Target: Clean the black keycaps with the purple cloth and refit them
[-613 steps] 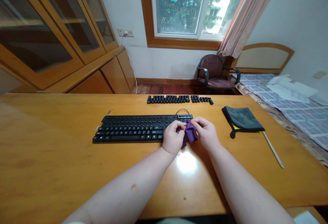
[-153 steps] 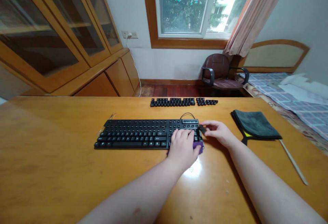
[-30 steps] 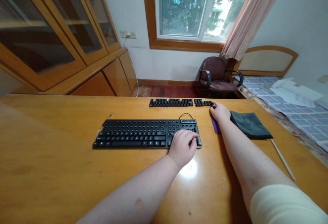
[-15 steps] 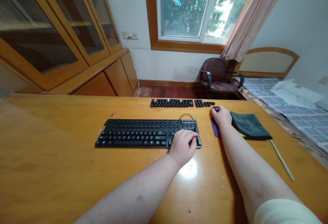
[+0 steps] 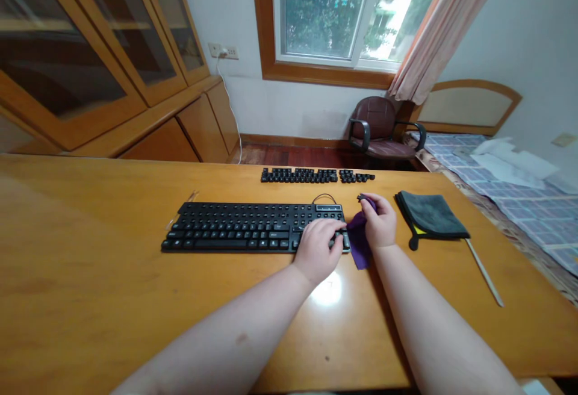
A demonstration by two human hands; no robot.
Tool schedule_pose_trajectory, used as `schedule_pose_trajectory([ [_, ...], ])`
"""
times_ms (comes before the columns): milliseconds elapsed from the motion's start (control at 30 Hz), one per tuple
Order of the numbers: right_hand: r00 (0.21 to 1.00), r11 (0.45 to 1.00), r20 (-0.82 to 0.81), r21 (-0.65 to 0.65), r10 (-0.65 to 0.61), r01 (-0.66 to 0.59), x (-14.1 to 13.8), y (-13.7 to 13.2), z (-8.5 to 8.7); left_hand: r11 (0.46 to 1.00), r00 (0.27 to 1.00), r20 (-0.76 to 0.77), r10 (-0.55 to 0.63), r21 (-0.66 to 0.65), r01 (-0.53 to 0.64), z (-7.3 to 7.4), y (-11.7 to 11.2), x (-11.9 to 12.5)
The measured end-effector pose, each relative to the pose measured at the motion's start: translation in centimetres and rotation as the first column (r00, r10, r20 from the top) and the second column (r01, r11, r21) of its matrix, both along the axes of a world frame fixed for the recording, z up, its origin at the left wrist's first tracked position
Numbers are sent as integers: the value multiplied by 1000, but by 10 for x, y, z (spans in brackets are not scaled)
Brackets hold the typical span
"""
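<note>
A black keyboard (image 5: 235,229) lies across the middle of the wooden desk (image 5: 90,274). My left hand (image 5: 316,247) rests with curled fingers on the keyboard's right end. Just right of the keyboard, my right hand (image 5: 380,221) is closed on a purple cloth (image 5: 359,244) that hangs down to the desk. A small dark piece (image 5: 362,198), perhaps a keycap, shows at its fingertips. A row of loose black keycaps (image 5: 316,175) lies along the far edge of the desk.
A folded dark grey cloth (image 5: 428,214) lies to the right of my right hand, with a thin pale stick (image 5: 484,271) beyond it. A brown office chair (image 5: 383,130) stands behind the desk, cabinets at the left, a bed at the right.
My right hand has drawn back from the row of keycaps toward the keyboard's right end, bringing the purple cloth with it. The left hand stays on the keyboard.
</note>
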State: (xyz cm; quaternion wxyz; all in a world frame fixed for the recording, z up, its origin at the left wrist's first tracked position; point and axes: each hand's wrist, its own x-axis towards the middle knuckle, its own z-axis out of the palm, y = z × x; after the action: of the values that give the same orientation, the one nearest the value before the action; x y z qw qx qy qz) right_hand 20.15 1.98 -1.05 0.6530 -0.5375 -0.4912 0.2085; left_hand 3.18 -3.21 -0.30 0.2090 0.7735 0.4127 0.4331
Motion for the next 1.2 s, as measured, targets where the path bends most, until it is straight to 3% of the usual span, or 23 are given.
schedule_pose_trajectory([
  [67,973,984,-149,3,177,-178,-9,-9,14,1000,1000,-5,28,-11,-28,-1,0,0],
  [200,802,898,-409,128,435,-422,-30,-29,39,998,998,-62,5,-60,-9,-2,-1,2],
  [300,696,833,-477,167,537,-528,-43,-40,52,996,998,-45,-35,-78,31,0,-1,2],
  [367,672,823,-497,180,549,-539,-46,-44,57,996,999,-18,-39,-77,38,2,0,1],
  [533,662,854,-565,165,492,-494,-42,-41,55,994,995,86,-60,-87,68,5,0,-2],
  [767,708,924,-607,132,360,-358,-34,-30,44,962,981,181,71,-271,-19,5,-3,-1],
  [933,669,968,-706,100,232,-230,-27,-21,40,960,975,211,66,-281,-4,2,2,3],
  [1100,619,991,-785,-107,-34,-82,-18,-12,31,942,957,269,107,-334,-12,-1,7,2],
  [1200,697,985,-709,-169,-106,-23,-18,-10,25,927,919,365,147,-376,1,0,7,0],
])
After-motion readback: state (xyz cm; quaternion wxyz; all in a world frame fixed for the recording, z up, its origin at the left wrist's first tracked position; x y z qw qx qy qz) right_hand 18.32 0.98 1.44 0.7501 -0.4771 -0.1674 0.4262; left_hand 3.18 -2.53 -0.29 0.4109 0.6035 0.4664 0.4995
